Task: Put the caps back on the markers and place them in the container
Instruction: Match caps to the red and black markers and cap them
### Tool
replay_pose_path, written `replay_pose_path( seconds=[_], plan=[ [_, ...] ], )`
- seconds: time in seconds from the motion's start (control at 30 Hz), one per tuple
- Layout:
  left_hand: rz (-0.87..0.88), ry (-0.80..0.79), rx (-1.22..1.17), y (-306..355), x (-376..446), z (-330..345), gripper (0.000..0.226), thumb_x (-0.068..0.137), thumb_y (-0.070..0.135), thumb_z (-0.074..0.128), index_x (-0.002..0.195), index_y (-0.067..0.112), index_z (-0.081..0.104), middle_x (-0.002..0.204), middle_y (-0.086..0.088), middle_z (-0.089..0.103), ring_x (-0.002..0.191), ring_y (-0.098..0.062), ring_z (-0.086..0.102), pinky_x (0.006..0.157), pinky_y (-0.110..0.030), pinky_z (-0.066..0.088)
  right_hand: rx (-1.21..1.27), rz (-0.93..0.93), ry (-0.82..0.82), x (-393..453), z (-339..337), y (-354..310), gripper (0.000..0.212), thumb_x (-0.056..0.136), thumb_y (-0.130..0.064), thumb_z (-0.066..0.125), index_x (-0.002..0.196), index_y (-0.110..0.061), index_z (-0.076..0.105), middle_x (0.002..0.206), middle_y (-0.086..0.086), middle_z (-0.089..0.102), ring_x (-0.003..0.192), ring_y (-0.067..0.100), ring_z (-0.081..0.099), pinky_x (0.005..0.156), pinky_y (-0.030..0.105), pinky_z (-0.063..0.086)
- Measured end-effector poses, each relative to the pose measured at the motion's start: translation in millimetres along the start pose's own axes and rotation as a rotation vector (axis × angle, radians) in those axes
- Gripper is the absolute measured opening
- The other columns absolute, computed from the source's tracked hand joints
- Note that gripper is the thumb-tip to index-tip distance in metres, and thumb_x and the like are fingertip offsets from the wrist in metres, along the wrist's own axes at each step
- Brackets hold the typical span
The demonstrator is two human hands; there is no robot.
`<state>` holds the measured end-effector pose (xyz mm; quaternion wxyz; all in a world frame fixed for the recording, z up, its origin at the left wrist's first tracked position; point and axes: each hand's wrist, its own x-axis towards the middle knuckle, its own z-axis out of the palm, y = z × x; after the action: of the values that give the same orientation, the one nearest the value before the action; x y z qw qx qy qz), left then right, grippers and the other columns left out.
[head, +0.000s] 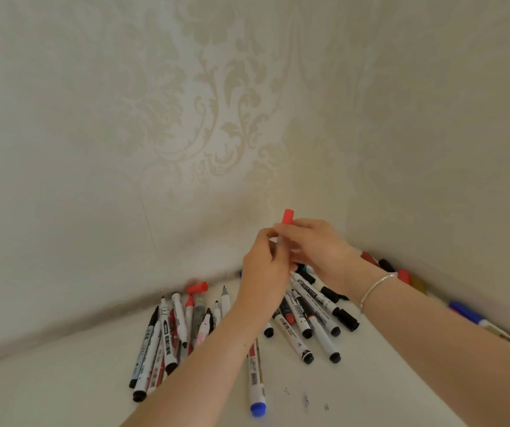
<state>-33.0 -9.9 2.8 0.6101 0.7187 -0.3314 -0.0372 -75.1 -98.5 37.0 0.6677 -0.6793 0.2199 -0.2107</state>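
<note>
Both hands share one marker (279,241) held near-upright: right hand (312,245) fingers clamp the red cap (287,216) on top, left hand (263,266) fingers pinch the barrel below.

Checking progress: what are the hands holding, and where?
Both hands, left and right, grip one marker along its white barrel, below its red cap.

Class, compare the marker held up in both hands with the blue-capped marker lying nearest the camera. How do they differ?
The held marker has a red cap; the blue-capped marker has a blue one. The held marker stands nearly upright, gripped by the left hand and right hand; the blue-capped marker lies flat on the white surface, untouched. Both have pale barrels.
</note>
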Motion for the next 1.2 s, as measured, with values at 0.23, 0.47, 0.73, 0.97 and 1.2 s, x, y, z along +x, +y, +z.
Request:
replay_pose_path(
  seconds=[0.23, 0.47, 0.73, 0.97, 1.2],
  plan=[
    [-0.08, -0.219, 0.209, 15.5, -4.9, 13.5, 0.025, 0.095, 0.022, 0.054, 0.115, 0.019, 0.039, 0.065, -0.004, 0.059, 0.045, -0.001, 0.046, 0.036, -0.01, 0.033, -0.451, -0.065, 0.11, -14.6, -27.1, -6.0, 0.013, 0.085, -0.016, 0.066, 0.093, -0.005, 0.067, 0.074, 0.004, 0.058, 0.065, 0.014, 0.053, 0.056, 0.02, 0.043],
    [-0.135, -0.427, 0.482, 2.7, -16.9, 38.1, 0.025, 0.091, 0.016, 0.05, 0.116, 0.023, 0.053, 0.093, 0.008, 0.058, 0.068, -0.004, 0.053, 0.055, -0.017, 0.038, -1.078, 0.113, 0.077, -47.0, -122.7, -3.7, 0.029, 0.087, -0.011, 0.058, 0.112, -0.008, 0.045, 0.086, 0.009, 0.055, 0.072, 0.023, 0.059, 0.055, 0.029, 0.049],
    [-0.108, -0.465, 0.55, -6.9, -24.7, 65.0, 0.022, 0.096, 0.018, 0.05, 0.115, 0.023, 0.058, 0.102, 0.008, 0.058, 0.08, -0.001, 0.055, 0.059, -0.012, 0.037, -1.463, 0.297, 0.052, -75.8, -189.8, 23.8, 0.034, 0.088, -0.011, 0.052, 0.122, -0.008, 0.052, 0.096, 0.008, 0.056, 0.068, 0.021, 0.055, 0.049, 0.022, 0.041],
    [-0.093, -0.461, 0.551, -9.7, -24.1, 73.4, 0.022, 0.096, 0.016, 0.05, 0.115, 0.02, 0.06, 0.094, 0.009, 0.057, 0.08, -0.005, 0.058, 0.059, -0.011, 0.043, -1.476, 0.263, 0.037, -70.1, -197.8, 44.5, 0.03, 0.091, -0.016, 0.048, 0.12, -0.01, 0.053, 0.115, 0.012, 0.059, 0.099, 0.027, 0.059, 0.07, 0.026, 0.041],
    [-0.026, -0.475, 0.583, -13.2, -23.9, 80.8, 0.021, 0.094, 0.012, 0.05, 0.109, 0.022, 0.062, 0.098, 0.006, 0.063, 0.09, -0.012, 0.063, 0.072, -0.018, 0.048, -1.525, 0.301, -0.009, -61.0, -193.4, 34.3, 0.037, 0.089, -0.011, 0.051, 0.126, -0.01, 0.049, 0.097, 0.006, 0.053, 0.079, 0.018, 0.052, 0.055, 0.023, 0.04]
  ],
)
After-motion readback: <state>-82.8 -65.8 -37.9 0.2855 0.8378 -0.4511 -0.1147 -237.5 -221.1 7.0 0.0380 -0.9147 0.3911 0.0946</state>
